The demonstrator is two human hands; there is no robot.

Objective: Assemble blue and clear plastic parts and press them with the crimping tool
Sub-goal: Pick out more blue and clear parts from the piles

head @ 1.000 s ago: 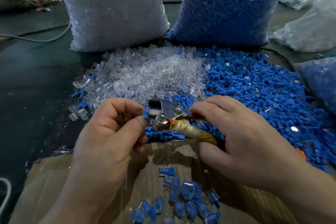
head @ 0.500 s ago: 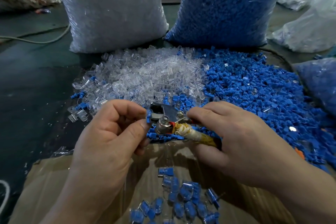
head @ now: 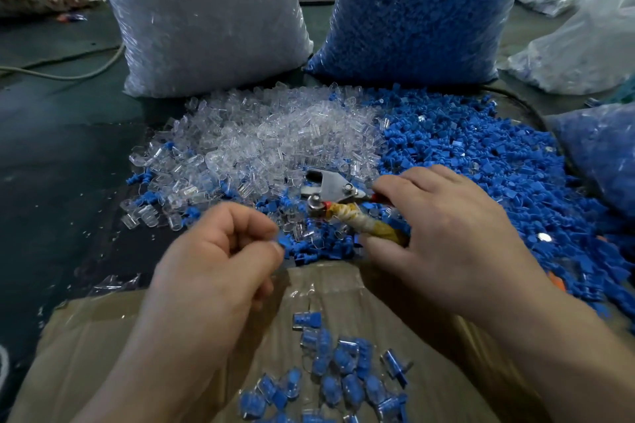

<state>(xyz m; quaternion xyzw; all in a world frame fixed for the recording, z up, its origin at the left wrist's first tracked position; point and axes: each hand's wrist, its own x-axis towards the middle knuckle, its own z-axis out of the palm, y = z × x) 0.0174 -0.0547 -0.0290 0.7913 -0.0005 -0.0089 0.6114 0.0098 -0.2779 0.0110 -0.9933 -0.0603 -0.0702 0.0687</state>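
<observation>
**Pressing station, head view.** The left hand (head: pixel 220 251) pinches a small blue piece (head: pixel 282 241) between thumb and forefinger, held apart from the tool (head: pixel 330 191) and above the far edge of the box (head: pixel 103 336). Blur hides whether a clear shell is fitted on it. The right hand (head: pixel 446 233) grips the tool's wrapped handles. The metal head lies where the clear pile (head: pixel 275 141) meets the blue pile (head: pixel 481 165), probably so that both stocks are near. Finished pieces (head: pixel 336 371) lie in the box under the hands, apparently so that each pressed piece can simply be dropped. A clear bag (head: pixel 206 10) and a blue bag (head: pixel 422 10) stand behind the matching piles.
</observation>
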